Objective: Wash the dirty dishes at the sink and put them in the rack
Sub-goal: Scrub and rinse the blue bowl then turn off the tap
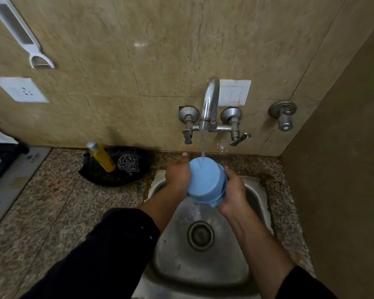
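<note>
Now, in the head view, you hold the blue bowl (204, 182) between both hands, lifted over the sink (177, 268) and directly under the tap (211, 100). Its flat base is turned up toward you. The water lands on the far edge of that base and runs off the low rim toward the drain (200, 235).

Your left hand (177, 176) grips the bowl's left side, fingers wrapped behind it, with one fingertip (184, 154) showing above. Your right hand (233, 194) is curled round the rim on the right, thumb against the wall. Both hands touch the bowl, so neither is nearer.

The bowl's axis tilts from the base, high and left, down to the mouth, low and right, against your right palm.

The coming move likely turns on where the rack lies. A dark frame (0, 160) at the left edge of the table (52, 212), well apart from the sink, may be it. If so, the bowl goes left, on your left hand's side.

That frame is cut off, so I cannot say what it is. The bowl's inside is hidden, so its cleanness cannot be judged. The low rim looks doubled, but blur leaves that unclear.
</note>
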